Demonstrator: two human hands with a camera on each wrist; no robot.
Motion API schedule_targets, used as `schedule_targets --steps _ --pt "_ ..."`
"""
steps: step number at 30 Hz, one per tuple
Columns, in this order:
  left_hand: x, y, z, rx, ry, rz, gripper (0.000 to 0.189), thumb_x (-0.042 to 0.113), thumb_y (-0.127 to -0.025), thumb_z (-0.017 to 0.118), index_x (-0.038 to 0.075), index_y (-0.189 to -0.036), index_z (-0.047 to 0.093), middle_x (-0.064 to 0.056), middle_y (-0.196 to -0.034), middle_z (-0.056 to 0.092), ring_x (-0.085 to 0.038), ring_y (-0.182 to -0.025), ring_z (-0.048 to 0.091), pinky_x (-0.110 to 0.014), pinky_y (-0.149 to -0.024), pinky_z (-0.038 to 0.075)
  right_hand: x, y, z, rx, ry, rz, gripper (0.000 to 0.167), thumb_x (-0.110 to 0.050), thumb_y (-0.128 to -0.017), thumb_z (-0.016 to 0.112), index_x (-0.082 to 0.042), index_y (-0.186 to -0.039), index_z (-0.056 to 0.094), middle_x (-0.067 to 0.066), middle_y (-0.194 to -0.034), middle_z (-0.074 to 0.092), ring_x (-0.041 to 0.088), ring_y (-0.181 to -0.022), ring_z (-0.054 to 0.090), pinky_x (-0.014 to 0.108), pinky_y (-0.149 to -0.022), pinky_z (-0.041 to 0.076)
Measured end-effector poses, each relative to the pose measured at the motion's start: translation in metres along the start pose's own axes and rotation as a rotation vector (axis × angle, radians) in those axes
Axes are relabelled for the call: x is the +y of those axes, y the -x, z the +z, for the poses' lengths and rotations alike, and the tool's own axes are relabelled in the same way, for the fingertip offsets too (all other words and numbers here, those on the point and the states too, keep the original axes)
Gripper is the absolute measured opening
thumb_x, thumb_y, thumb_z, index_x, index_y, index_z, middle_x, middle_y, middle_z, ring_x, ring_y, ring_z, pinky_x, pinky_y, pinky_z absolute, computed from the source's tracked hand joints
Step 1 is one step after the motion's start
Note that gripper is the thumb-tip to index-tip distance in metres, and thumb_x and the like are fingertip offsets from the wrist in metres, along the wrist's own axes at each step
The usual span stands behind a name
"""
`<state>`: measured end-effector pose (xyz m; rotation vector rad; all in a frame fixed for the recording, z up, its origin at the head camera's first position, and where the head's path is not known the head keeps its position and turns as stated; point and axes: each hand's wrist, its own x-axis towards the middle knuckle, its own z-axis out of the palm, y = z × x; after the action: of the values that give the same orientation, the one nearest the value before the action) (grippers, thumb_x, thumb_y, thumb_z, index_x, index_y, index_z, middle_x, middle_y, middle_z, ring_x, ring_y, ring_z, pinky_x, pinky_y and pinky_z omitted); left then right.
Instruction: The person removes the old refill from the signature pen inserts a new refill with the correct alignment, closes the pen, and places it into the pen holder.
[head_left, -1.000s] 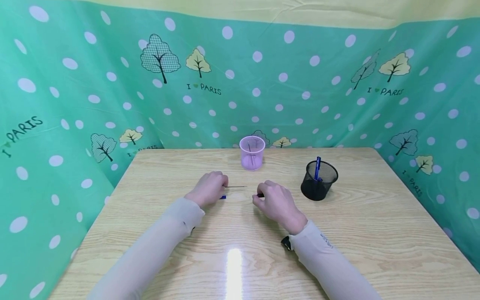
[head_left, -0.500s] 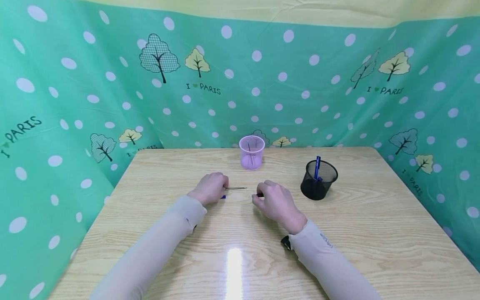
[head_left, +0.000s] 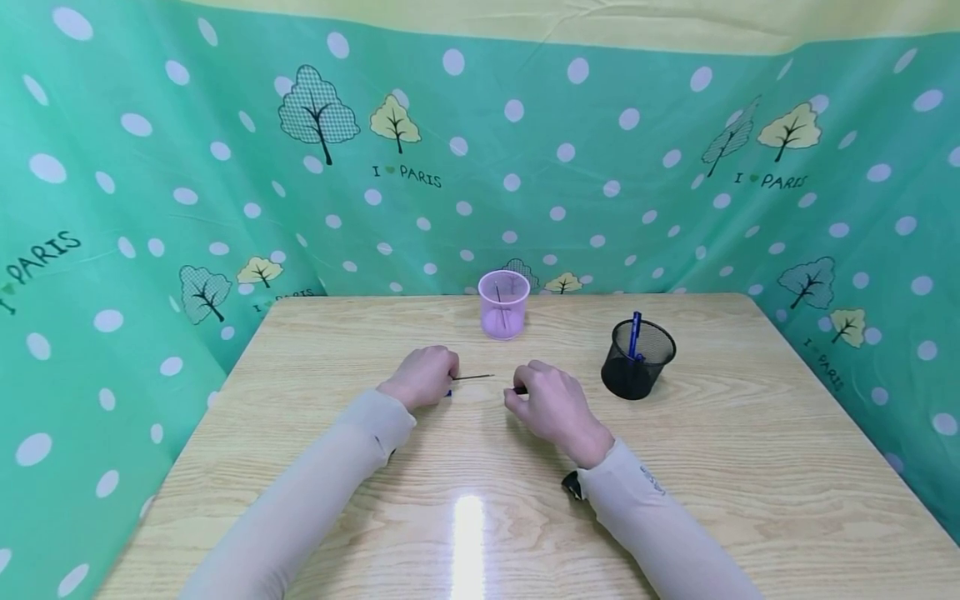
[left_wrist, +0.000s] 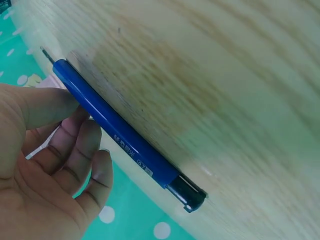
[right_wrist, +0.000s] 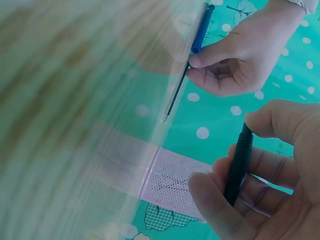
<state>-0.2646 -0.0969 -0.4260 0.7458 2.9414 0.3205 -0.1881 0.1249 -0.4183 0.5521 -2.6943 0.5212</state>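
My left hand (head_left: 423, 377) pinches a thin pen refill (head_left: 474, 377) near one end, and its tip points right toward the other hand. A blue pen barrel (left_wrist: 115, 125) with a dark end lies on the table close to the left fingers; in the head view the hand hides most of it. My right hand (head_left: 553, 404) holds a short black ribbed pen grip section (right_wrist: 240, 160) between thumb and fingers. In the right wrist view that section stands apart from the refill (right_wrist: 176, 95). The refill's far end is covered by the left fingers.
A purple mesh pen holder (head_left: 491, 323) stands at the back of the wooden table (head_left: 360, 333), with thin dark sticks inside. To the right is a black mesh pen holder (head_left: 622, 385) with a blue pen (head_left: 634, 333) in it. A patterned green cloth (head_left: 510, 208) hangs behind the table.
My left hand has shifted slightly right and toward me, and the refill has tilted a little. More of the blue barrel's end is covered. The right hand stays put.
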Motion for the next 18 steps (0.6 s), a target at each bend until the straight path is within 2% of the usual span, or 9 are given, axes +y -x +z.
schedule_targets --steps 13,18 --pt "-0.0010 -0.0001 0.0030 0.009 0.000 0.001 0.020 -0.004 -0.083 0.054 0.010 -0.083 0.068 0.000 -0.085 0.061 -0.015 -0.079 0.056 -0.033 -0.076 0.050 0.0003 0.0006 -0.0002 0.011 -0.002 -0.006 0.011 -0.025 -0.082 0.068 -0.016 -0.077 0.067 -0.005 -0.072 0.055 0.008 -0.057 0.048 0.028 -0.051 0.043" --pt "0.0000 0.0004 0.0016 0.022 0.030 0.001 0.023 -0.007 -0.083 0.052 0.009 -0.084 0.069 -0.001 -0.086 0.063 -0.015 -0.079 0.057 -0.033 -0.077 0.050 -0.0006 0.0004 -0.0010 0.016 -0.004 -0.006 0.011 -0.025 -0.082 0.069 -0.016 -0.077 0.066 -0.006 -0.071 0.054 0.009 -0.057 0.049 0.029 -0.050 0.043"
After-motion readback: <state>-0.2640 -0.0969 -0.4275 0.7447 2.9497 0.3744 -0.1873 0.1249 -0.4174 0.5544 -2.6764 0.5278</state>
